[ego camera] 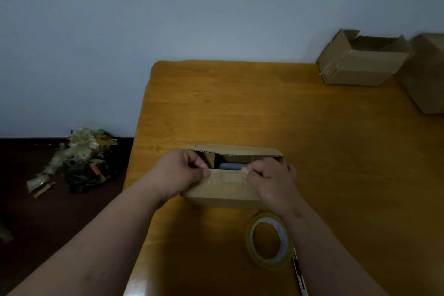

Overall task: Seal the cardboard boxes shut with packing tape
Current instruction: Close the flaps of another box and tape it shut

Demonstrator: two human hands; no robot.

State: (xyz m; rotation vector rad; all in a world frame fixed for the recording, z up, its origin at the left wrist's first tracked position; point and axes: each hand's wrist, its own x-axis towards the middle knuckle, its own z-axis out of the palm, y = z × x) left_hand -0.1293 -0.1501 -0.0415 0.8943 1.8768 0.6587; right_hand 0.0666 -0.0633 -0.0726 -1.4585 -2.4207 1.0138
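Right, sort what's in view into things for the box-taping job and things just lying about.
For the job:
- small box, top flaps partly open, both hands on its near flap: left hand, right hand
- roll of tape
- cutter beside the roll
- two more boxes at the far right: open box, box at the edge

Lying about:
- heap of scraps on the floor

This looks like a plain room in a home or small workspace used for packing parcels. A bare pale blue-grey wall (168,19) meets a dark brown floor (48,218), and a varnished yellow-brown wooden bench (240,108) stands against the wall. Brown cardboard boxes (360,60) sit on the bench with a roll of clear packing tape (269,240), and a heap of crumpled used tape and scraps (77,158) lies on the floor.
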